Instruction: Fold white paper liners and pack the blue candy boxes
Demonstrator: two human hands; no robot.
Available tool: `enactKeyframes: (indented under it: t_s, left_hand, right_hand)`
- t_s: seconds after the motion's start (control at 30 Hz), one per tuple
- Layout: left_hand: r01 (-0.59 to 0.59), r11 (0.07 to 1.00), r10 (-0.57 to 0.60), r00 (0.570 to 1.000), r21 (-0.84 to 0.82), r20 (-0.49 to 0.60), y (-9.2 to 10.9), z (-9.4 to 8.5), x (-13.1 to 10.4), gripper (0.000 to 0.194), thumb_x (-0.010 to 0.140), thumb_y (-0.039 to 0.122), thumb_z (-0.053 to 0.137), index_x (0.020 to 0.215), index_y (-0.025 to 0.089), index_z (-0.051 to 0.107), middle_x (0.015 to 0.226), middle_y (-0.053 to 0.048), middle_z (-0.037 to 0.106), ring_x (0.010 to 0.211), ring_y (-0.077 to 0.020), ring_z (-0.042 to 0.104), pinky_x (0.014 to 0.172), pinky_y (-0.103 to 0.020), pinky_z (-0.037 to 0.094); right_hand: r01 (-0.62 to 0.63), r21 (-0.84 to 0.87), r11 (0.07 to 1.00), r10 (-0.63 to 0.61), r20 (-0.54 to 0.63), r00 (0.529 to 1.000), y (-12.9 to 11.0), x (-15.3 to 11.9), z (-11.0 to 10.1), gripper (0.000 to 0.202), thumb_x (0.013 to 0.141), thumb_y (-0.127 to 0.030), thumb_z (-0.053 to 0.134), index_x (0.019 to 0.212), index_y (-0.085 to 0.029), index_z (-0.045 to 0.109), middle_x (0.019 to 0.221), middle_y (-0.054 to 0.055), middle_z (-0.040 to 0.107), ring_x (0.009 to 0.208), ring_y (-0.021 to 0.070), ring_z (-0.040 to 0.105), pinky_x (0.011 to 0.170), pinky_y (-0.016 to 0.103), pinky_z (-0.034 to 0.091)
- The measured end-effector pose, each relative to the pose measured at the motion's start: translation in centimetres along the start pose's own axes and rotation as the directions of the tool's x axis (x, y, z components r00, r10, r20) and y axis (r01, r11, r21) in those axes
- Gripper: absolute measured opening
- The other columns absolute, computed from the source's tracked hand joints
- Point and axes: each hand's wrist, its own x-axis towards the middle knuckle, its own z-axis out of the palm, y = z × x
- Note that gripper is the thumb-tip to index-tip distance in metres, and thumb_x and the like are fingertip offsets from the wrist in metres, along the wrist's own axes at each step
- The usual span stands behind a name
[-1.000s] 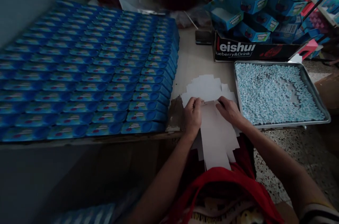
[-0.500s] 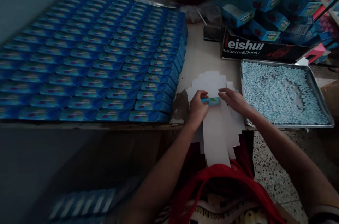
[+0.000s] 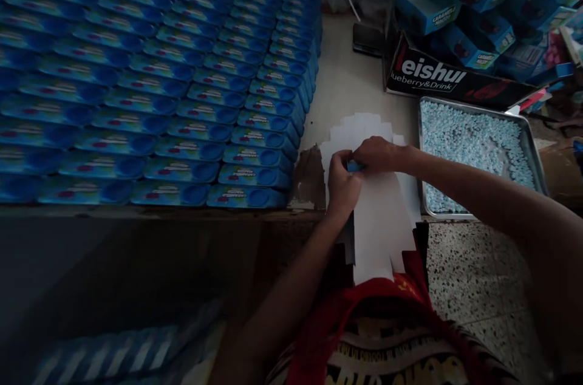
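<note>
My left hand and my right hand meet over a stack of white flat carton blanks at the table's front edge. Between their fingers they grip a small blue box; only a sliver of it shows. The blanks hang partly over the edge toward my lap. Left of my hands, several rows of closed blue boxes cover the table. A metal tray of small pale blue candies lies just right of my right wrist.
A black carton printed with white letters holds open blue display boxes at the back right. A dark phone lies behind the bare strip of table. Speckled floor lies below the tray. Striped packs sit at bottom left.
My hands lifted a small blue box off the blanks and closed together over it, the right hand moving left. The view tilted down and closer.
</note>
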Motion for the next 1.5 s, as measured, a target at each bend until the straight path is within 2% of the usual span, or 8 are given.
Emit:
enactKeyframes:
  t_s: [0.27, 0.43, 0.6, 0.73, 0.9, 1.07, 1.27, 1.5]
  left_hand:
    - [0.085, 0.983, -0.073, 0.994, -0.160, 0.083, -0.5, -1.7, -1.9, 0.049, 0.076, 0.017, 0.068, 0.123, 0.021, 0.055, 0.126, -0.009, 0.066, 0.121, -0.0253, 0.062, 0.111, -0.039, 0.046]
    - [0.019, 0.999, -0.014, 0.984, -0.027, 0.180, 1.9, -8.4, -6.2, 0.050, 0.087, 0.042, 0.071, 0.131, 0.022, 0.061, 0.139, -0.012, 0.065, 0.132, -0.0299, 0.059, 0.115, -0.044, 0.045]
    - [-0.229, 0.937, 0.292, 0.928, 0.265, -0.231, 2.5, -14.2, -13.5, 0.033, 0.088, 0.047, 0.071, 0.112, 0.024, 0.069, 0.119, -0.007, 0.068, 0.113, -0.0280, 0.065, 0.109, -0.046, 0.049]
    - [-0.166, 0.985, 0.171, 0.947, 0.041, -0.272, -0.2, -11.7, -14.5, 0.044, 0.082, 0.045, 0.079, 0.115, 0.024, 0.059, 0.117, -0.006, 0.062, 0.106, -0.0225, 0.065, 0.097, -0.038, 0.055]
    - [0.098, 0.967, -0.121, 0.989, -0.235, -0.083, -1.3, -6.6, -11.5, 0.062, 0.079, 0.047, 0.080, 0.128, 0.025, 0.048, 0.131, -0.011, 0.060, 0.113, -0.0244, 0.066, 0.097, -0.039, 0.055]
    - [0.118, 0.981, -0.113, 0.993, -0.155, 0.039, -0.2, -4.0, -6.7, 0.066, 0.069, 0.025, 0.077, 0.131, 0.024, 0.054, 0.122, -0.009, 0.069, 0.113, -0.0270, 0.066, 0.100, -0.041, 0.052]
    - [0.146, 0.978, -0.152, 0.988, -0.151, -0.023, -0.2, -3.4, -2.6, 0.064, 0.055, 0.018, 0.056, 0.118, 0.021, 0.062, 0.102, -0.003, 0.071, 0.100, -0.0268, 0.067, 0.086, -0.037, 0.056]
    - [-0.342, 0.902, 0.275, 0.925, 0.263, 0.261, -0.5, -1.9, -5.1, 0.078, 0.064, 0.014, 0.053, 0.142, 0.020, 0.058, 0.155, -0.008, 0.054, 0.154, -0.0325, 0.035, 0.130, -0.050, 0.027]
  right_hand:
    - [-0.199, 0.167, 0.966, 0.222, -0.134, 0.966, -4.3, 0.5, 3.2, 0.024, 0.088, -0.012, 0.066, 0.109, -0.018, 0.074, 0.105, 0.015, 0.077, 0.108, 0.0302, 0.071, 0.089, 0.037, 0.048]
    - [-0.291, 0.135, 0.947, 0.308, -0.133, 0.942, -2.6, -1.8, 1.0, 0.037, 0.080, -0.014, 0.072, 0.117, -0.013, 0.070, 0.113, 0.020, 0.076, 0.108, 0.0319, 0.072, 0.087, 0.037, 0.052]
    - [-0.484, 0.498, 0.720, 0.528, 0.060, 0.847, 2.8, -12.5, 0.8, 0.042, 0.076, -0.023, 0.080, 0.115, -0.015, 0.069, 0.069, 0.007, 0.073, 0.059, 0.0223, 0.069, 0.061, 0.033, 0.053]
    - [-0.491, 0.791, 0.364, 0.616, 0.191, 0.764, 0.5, -20.8, 6.3, 0.034, 0.078, -0.052, 0.081, 0.088, -0.021, 0.069, 0.049, 0.002, 0.060, 0.046, 0.0193, 0.060, 0.050, 0.033, 0.051]
    - [-0.414, 0.739, 0.531, 0.729, -0.150, 0.667, -5.2, -17.9, 8.7, 0.057, 0.089, -0.058, 0.069, 0.128, -0.017, 0.061, 0.097, 0.017, 0.075, 0.090, 0.0307, 0.073, 0.077, 0.041, 0.056]
    - [-0.384, 0.696, 0.607, 0.628, -0.124, 0.768, -2.9, -9.3, 4.8, 0.042, 0.084, -0.029, 0.074, 0.122, -0.017, 0.064, 0.113, 0.017, 0.075, 0.107, 0.0331, 0.071, 0.085, 0.037, 0.055]
    - [-0.225, 0.971, 0.083, 0.432, 0.169, 0.886, -1.2, -7.0, 6.7, 0.063, 0.072, -0.012, 0.058, 0.133, -0.025, 0.055, 0.088, -0.001, 0.073, 0.070, 0.0194, 0.069, 0.057, 0.026, 0.052]
    - [-0.212, 0.903, 0.373, 0.707, -0.128, 0.695, -7.2, -8.4, 10.0, 0.076, 0.078, -0.015, 0.046, 0.154, -0.010, 0.042, 0.113, 0.015, 0.074, 0.099, 0.0290, 0.067, 0.098, 0.044, 0.052]
